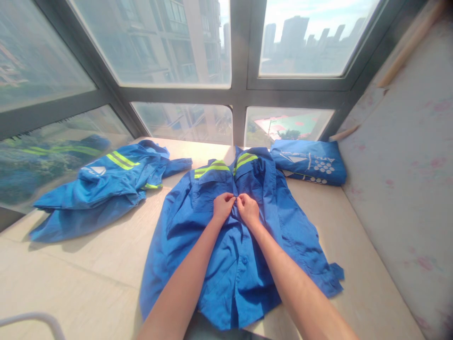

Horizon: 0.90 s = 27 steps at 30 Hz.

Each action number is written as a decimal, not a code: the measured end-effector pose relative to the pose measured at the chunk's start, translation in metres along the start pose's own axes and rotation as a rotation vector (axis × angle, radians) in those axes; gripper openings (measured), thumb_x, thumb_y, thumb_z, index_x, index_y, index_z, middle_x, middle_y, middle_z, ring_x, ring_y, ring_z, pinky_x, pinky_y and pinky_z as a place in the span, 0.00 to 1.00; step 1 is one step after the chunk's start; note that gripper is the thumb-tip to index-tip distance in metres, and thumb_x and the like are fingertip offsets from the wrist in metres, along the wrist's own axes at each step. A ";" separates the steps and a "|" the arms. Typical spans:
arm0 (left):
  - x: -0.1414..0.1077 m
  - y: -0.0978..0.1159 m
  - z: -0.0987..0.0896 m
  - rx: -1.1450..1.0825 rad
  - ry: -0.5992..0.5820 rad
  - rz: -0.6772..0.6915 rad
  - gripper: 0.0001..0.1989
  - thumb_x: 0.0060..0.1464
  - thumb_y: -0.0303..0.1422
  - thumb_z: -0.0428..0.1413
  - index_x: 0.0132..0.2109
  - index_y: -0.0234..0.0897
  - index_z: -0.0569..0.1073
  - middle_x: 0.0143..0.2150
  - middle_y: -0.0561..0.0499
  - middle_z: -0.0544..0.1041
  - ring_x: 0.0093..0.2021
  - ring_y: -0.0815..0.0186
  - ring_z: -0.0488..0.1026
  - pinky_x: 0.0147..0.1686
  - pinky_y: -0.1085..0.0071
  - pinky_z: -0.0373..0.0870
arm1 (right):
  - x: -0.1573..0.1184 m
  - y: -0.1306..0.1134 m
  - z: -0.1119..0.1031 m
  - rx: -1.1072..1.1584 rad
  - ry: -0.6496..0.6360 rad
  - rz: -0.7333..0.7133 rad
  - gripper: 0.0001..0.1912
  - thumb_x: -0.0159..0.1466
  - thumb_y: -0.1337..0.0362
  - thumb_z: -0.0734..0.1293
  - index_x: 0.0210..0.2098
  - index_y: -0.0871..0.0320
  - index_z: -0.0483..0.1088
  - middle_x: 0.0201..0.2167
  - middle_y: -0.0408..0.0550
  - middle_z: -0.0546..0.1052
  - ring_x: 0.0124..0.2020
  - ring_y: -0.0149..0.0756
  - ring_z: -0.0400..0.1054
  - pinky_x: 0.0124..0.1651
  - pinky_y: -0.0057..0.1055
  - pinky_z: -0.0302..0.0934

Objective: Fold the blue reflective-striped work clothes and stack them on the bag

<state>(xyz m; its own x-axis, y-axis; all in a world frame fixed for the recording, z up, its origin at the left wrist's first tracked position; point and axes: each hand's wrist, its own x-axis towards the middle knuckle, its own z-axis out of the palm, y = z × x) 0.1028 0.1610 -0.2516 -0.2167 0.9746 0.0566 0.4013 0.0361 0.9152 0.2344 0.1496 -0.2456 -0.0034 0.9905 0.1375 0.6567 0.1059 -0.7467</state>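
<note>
A blue work jacket [222, 274] with yellow-green and grey stripes across its chest lies spread out, front side up, its collar toward the window. My left hand [224, 206] pinches the left edge of the front opening at chest height. Opposite it, almost touching, my right hand [247, 209] pinches the other edge. The fingertips of both hands meet at the placket and cover whatever small part is between them. Below the hands the placket is closed, and a round button shows there.
Another blue striped jacket [106, 182] lies crumpled at the left. A folded blue garment with white print [309, 162] sits at the back right, by the flowered wall [406, 189]. Windows rise behind the pale surface [81, 274]. A white curved tube [35, 316] is at the lower left.
</note>
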 end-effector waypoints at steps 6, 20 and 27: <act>-0.008 0.004 0.001 0.026 0.034 0.015 0.06 0.54 0.29 0.60 0.38 0.37 0.81 0.36 0.48 0.83 0.39 0.61 0.80 0.43 0.66 0.75 | 0.005 -0.005 -0.002 -0.125 -0.041 -0.001 0.10 0.69 0.61 0.63 0.42 0.53 0.77 0.33 0.45 0.82 0.36 0.37 0.75 0.37 0.27 0.59; 0.005 -0.004 0.001 -0.093 0.028 -0.105 0.07 0.47 0.25 0.62 0.37 0.35 0.81 0.35 0.47 0.83 0.37 0.63 0.80 0.41 0.67 0.76 | 0.012 -0.023 -0.015 -0.524 -0.113 -0.341 0.12 0.69 0.67 0.59 0.39 0.58 0.75 0.40 0.55 0.77 0.43 0.41 0.70 0.39 0.30 0.58; 0.007 -0.003 0.003 -0.221 0.053 -0.183 0.09 0.41 0.25 0.63 0.34 0.33 0.80 0.30 0.48 0.82 0.31 0.65 0.78 0.34 0.71 0.74 | 0.006 -0.007 -0.002 -0.366 0.038 -0.314 0.10 0.68 0.66 0.61 0.33 0.56 0.74 0.37 0.50 0.78 0.41 0.38 0.70 0.39 0.28 0.56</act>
<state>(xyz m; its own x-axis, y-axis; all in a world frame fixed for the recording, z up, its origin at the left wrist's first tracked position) 0.1031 0.1688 -0.2549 -0.3166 0.9431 -0.1019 0.1486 0.1554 0.9766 0.2308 0.1548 -0.2384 -0.2212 0.9108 0.3485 0.8506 0.3550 -0.3878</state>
